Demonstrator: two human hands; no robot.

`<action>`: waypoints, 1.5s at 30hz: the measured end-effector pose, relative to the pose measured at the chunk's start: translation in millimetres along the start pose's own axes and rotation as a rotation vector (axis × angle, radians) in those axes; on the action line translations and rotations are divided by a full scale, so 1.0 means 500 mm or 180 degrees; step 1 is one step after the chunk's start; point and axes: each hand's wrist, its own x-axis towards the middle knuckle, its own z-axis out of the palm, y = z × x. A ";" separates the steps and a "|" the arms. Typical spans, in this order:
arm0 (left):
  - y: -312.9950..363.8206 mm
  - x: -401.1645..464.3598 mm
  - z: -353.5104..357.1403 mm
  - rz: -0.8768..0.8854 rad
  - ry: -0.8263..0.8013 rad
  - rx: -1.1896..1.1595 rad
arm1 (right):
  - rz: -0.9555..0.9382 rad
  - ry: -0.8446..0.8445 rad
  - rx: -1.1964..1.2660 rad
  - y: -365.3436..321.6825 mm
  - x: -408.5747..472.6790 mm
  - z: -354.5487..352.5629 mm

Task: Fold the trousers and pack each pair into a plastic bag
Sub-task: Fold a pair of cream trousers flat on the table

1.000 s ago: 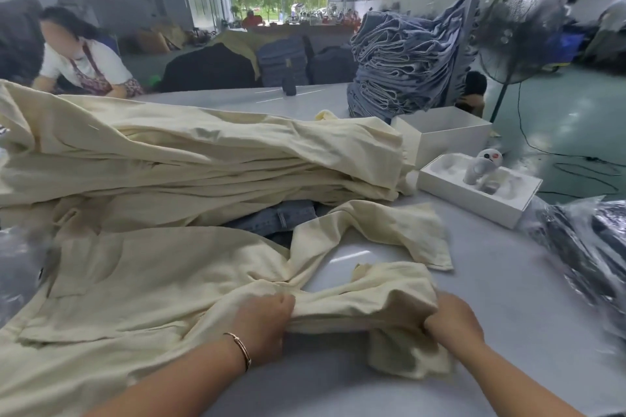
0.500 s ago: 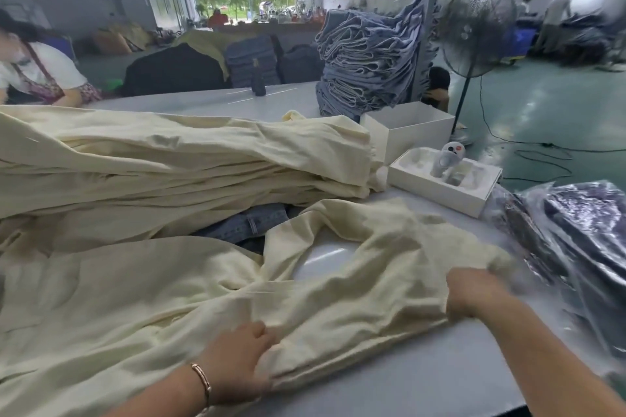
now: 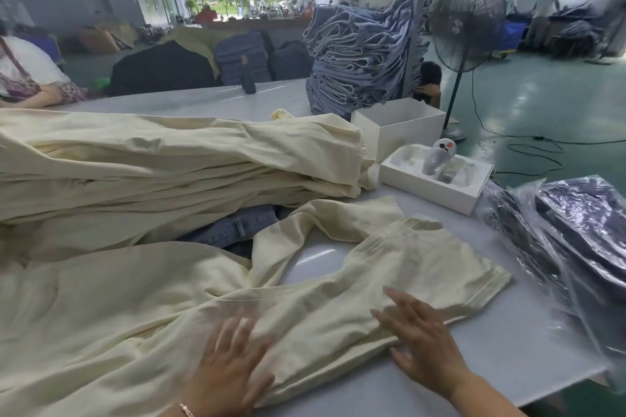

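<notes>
Early stage: both hands, left hand [image 3: 230, 366] and right hand [image 3: 423, 338], fingers spread flat on unfolded cream trousers [image 3: 135, 308]; cream stack [image 3: 169, 162] far-left unbagged, bagged dark pairs [image 3: 576, 230] right.

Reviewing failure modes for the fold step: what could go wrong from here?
1. The cream trousers lie with legs splayed and wrinkled; flat hands may press creases in.
2. The leg hem lies near the bagged dark pairs; a sweep could shove them off the table edge.
</notes>
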 end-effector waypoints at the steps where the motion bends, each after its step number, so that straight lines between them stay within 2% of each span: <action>1: 0.009 -0.009 0.018 0.0287 0.0286 0.0001 | -0.0287 0.0219 -0.0072 -0.008 0.006 0.004; 2: 0.019 -0.013 0.030 0.0579 0.0579 0.0017 | -0.0455 0.0339 -0.0139 -0.013 0.014 0.008; 4: 0.042 -0.003 0.032 0.0981 0.0790 0.0137 | -0.0484 0.0096 -0.0173 -0.022 0.034 0.005; 7: 0.061 0.019 0.014 0.1056 0.0596 0.0028 | 0.0022 -0.0636 -0.0026 -0.015 0.063 -0.015; 9: 0.064 0.029 -0.007 0.0875 0.0037 -0.0288 | 0.0464 -0.1373 0.0263 -0.005 0.072 -0.027; 11: 0.067 0.031 -0.028 0.0588 -0.0478 -0.0852 | 0.0621 -0.2052 0.0588 0.000 0.078 -0.042; 14: 0.077 0.033 -0.045 0.0371 -0.1650 -0.1764 | 0.0889 -0.3279 0.1524 0.008 0.074 -0.068; 15: 0.079 0.037 -0.049 0.0394 -0.1958 -0.1936 | 0.0998 -0.3421 0.1769 0.012 0.075 -0.072; 16: 0.079 0.041 -0.048 0.0363 -0.1989 -0.2031 | 0.1115 -0.3220 0.1882 0.014 0.079 -0.073; 17: 0.074 0.047 -0.046 0.0208 -0.1866 -0.2049 | 0.1264 -0.2697 0.1760 0.016 0.086 -0.073; 18: 0.065 0.055 -0.046 -0.0043 -0.1550 -0.2020 | 0.1372 -0.1919 0.1406 0.023 0.094 -0.070; 19: 0.053 0.063 -0.044 -0.0291 -0.1109 -0.1936 | 0.1425 -0.1128 0.0944 0.029 0.103 -0.063; 20: 0.038 0.070 -0.041 -0.0470 -0.0570 -0.1722 | 0.1398 -0.0570 0.0553 0.033 0.110 -0.056; 21: 0.022 0.077 -0.036 -0.0551 -0.0009 -0.1338 | 0.1301 -0.0352 0.0276 0.038 0.114 -0.045; 22: 0.011 0.084 -0.033 -0.0598 0.0277 -0.0932 | 0.1144 -0.0439 0.0085 0.047 0.117 -0.031; 23: 0.002 0.087 -0.026 -0.0695 0.0268 -0.0513 | 0.0955 -0.0721 -0.0086 0.057 0.117 -0.017; 26: -0.012 0.091 -0.017 -0.1126 -0.0339 -0.0014 | 0.0743 -0.1440 -0.0353 0.080 0.107 0.025; 27: -0.016 0.092 -0.012 -0.1104 -0.0332 0.0056 | 0.0813 -0.1553 -0.0391 0.088 0.102 0.037; 28: -0.017 0.092 -0.014 -0.1030 -0.0381 0.0031 | 0.0940 -0.1544 -0.0437 0.094 0.099 0.043; 30: -0.027 0.098 -0.016 -0.0975 -0.0154 -0.0084 | 0.1286 -0.1293 -0.0442 0.101 0.105 0.042; 33: -0.055 0.128 -0.018 -0.1149 -0.0004 -0.0589 | 0.1616 -0.1153 -0.0419 0.117 0.135 0.023; 35: -0.074 0.157 -0.016 -0.1296 0.0090 -0.0459 | 0.1846 -0.0869 -0.0239 0.139 0.162 0.010; 38: -0.083 0.198 -0.015 -0.1500 -0.0401 -0.0122 | 0.2108 -0.0389 0.0095 0.164 0.216 -0.002; 40: -0.084 0.222 -0.006 -0.1673 -0.0791 -0.0289 | 0.2002 -0.0541 0.0050 0.170 0.257 0.002; 43: -0.094 0.241 0.003 -0.1767 -0.0893 -0.0643 | 0.1861 -0.1146 0.0039 0.166 0.308 0.019; 45: -0.098 0.245 -0.002 -0.1678 -0.1033 -0.0612 | 0.1790 -0.1319 -0.0079 0.165 0.329 0.038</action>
